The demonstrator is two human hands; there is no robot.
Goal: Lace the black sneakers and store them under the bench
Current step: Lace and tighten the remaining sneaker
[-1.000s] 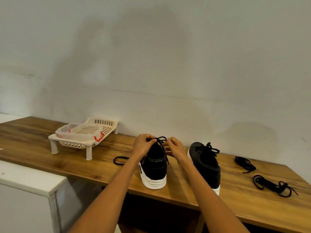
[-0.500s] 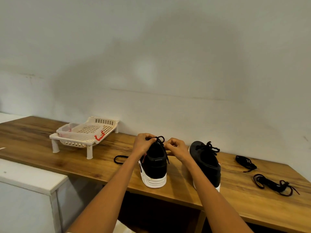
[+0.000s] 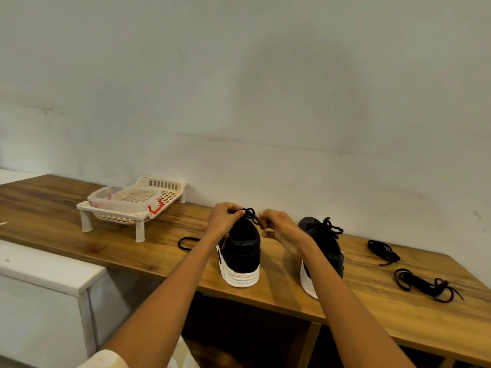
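While both hands work above it, the left sneaker (image 3: pixel 240 251) stands heel toward the bench's (image 3: pixel 106 243) near edge. Its lace (image 3: pixel 251 216) is pinched between the left hand (image 3: pixel 225 217) and the right hand (image 3: pixel 281 229), fingers curled on the loops. Just right stands the other sneaker (image 3: pixel 322 245), laced. Bare wood lies between the shoes and a white rack (image 3: pixel 132 205); loose laces (image 3: pixel 422 284) lie well to the right.

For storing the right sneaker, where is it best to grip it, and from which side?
Probably the heel collar of the right sneaker, taken from above on the near side: the heel faces the person, the opening faces up, and its tied laces lie farther back.
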